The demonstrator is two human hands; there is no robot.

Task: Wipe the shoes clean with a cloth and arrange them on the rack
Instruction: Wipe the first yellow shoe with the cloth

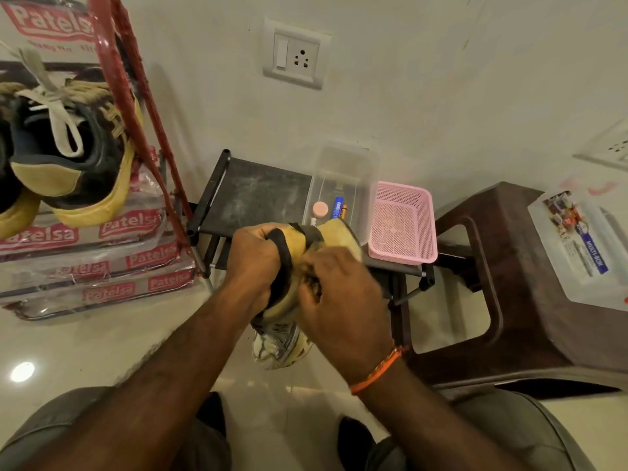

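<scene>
At frame centre, the left hand [253, 256] gripped a yellow-and-black suede shoe [295, 246], its long axis running top to bottom; the right hand [334, 294] pressed a crumpled pale cloth [277, 348] against it.

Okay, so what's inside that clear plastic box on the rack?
The clear box holds a round pink thing, a blue pen-like thing and a small orange one. The shoe hides its near end.
</scene>
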